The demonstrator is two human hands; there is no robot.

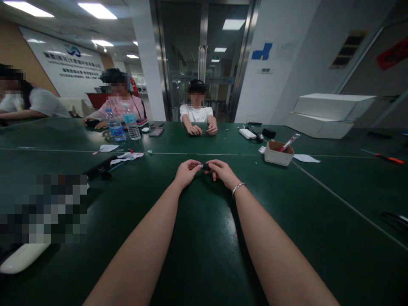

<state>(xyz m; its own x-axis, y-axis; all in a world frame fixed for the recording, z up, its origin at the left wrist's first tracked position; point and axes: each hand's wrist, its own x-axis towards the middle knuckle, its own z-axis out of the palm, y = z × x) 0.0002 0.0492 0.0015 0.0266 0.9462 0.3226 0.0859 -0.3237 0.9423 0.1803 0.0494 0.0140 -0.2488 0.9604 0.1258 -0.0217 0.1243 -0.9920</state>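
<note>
Out in front of me, above the green table (pixel 204 238), both hands meet at a small black piece with a silvery end (pixel 206 166). It is too small for me to tell its kind. My left hand (pixel 186 174) pinches the silvery end on the left between thumb and fingers. My right hand (pixel 224 173), with a bracelet (pixel 238 189) at the wrist, grips the black end, its lower fingers curled underneath. Fingertips cover part of the piece.
A small box (pixel 279 154) with a wrapped item stands to the right, near a white power bank (pixel 247 133). Bottles (pixel 131 122), paper scraps (pixel 127 157) and a black bar-shaped object (pixel 102 167) lie left. White boxes (pixel 321 124) and a screwdriver (pixel 390 159) are far right. A person (pixel 196 114) sits opposite.
</note>
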